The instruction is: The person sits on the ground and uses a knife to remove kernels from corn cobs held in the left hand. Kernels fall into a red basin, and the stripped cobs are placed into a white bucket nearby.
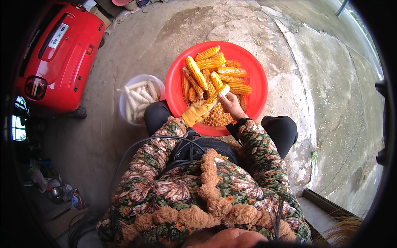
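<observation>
My left hand [195, 114], in a yellow work glove, grips the lower end of a partly shelled corn cob [214, 98]. With its bare fingers, my right hand [232, 106] holds the same cob near its pale upper end. Yellow kernels cover one side of the cob. Both hands are over a round red plastic basin [259, 93] on the floor between my knees. Several ears of corn [212, 63] are heaped in the basin's far part. Loose kernels [218, 117] pile up in its near part, below my hands.
Left of the basin, a translucent plastic bucket [122, 109] holds several bare cobs [139, 96]. A red car [66, 59] stands farther left on the concrete floor [133, 55]. A black cable [124, 155] crosses my left sleeve. Scattered kernels lie on the floor at the right.
</observation>
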A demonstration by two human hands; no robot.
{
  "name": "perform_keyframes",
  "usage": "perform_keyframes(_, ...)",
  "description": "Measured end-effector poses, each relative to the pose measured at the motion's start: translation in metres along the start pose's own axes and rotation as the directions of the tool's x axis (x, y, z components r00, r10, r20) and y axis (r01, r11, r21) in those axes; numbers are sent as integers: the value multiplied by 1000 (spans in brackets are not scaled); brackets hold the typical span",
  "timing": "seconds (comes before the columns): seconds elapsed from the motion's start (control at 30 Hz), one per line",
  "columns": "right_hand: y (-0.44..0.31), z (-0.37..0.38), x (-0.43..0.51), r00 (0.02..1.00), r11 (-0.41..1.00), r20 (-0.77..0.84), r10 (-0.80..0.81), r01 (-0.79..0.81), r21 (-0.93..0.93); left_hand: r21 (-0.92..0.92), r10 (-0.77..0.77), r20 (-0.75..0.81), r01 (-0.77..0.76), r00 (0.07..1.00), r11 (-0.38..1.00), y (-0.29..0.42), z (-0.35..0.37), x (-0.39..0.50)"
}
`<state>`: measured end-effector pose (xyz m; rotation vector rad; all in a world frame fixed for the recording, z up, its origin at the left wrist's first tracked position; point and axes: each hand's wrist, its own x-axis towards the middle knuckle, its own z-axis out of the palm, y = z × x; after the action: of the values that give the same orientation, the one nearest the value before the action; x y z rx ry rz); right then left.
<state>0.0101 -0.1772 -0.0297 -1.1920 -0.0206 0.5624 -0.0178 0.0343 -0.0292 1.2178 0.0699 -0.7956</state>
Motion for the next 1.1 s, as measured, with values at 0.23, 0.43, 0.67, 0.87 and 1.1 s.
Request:
perform_keyframes(0.23,-2,-9,5,983,992,-147,113,-102,76,755,441,-115,-210,890,621,-7,20,11)
perform_keyframes(0.43,9,-9,11,990,996,-137,-21,9,-87,567,265,-91,-169,960,806,-1,17,3)
perform_keyframes(0.67,0,-11,3,997,989,-47,66,-59,137,601,283,-163,-132,945,788,12,29,2)
perform_keyframes(0.87,4,-4,8,963,989,-228,141,-147,-9,770,416,-180,-135,891,623,-5,23,6)
perform_keyframes(1.1,16,3,13,976,993,-214,48,-69,-94,679,333,-186,-124,924,724,0,23,7)
